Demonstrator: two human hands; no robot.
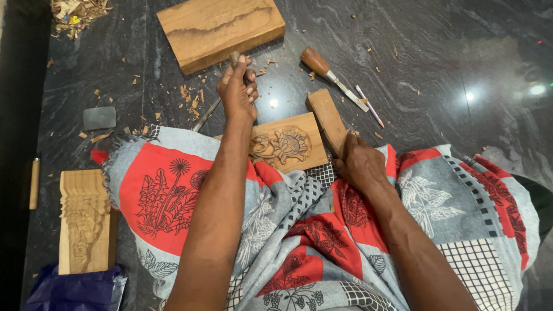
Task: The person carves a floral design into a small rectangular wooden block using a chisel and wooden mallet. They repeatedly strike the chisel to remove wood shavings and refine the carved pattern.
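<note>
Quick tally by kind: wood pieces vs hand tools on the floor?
Wood pieces: 3 - plain block, floral carved panel, carved moulding
Hand tools: 3 - chisel in left hand, mallet in right hand, wooden-handled chisel
Total: 6

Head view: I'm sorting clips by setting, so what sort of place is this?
Probably a woodcarver's floor workspace: a flower-carved panel lies by the person's lap, wood chips litter the dark stone floor, and a wooden-handled chisel lies nearby.
</note>
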